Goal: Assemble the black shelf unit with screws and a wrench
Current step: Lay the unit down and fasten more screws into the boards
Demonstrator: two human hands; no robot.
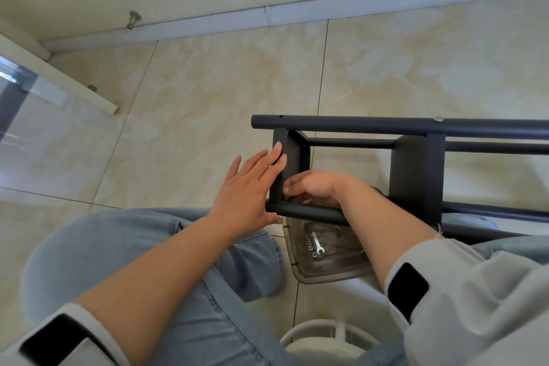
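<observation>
Tiled floor (pixel 208 92). Left hand (pixel 249 190) flat, bracing shelf panel (pixel 280 169); right hand (pixel 312 187) curled, hold unclear, likely seating screw. Wrench (pixel 317 243) next.

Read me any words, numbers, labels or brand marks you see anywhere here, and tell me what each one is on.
None: no readable text in this view.
The black shelf frame, the wrench in the clear tray, and the black patches on both sleeves show no lettering.

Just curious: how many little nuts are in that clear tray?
3 nuts show, in a row left of the wrench in the tray. The right arm and shelf tube may hide more.
</observation>
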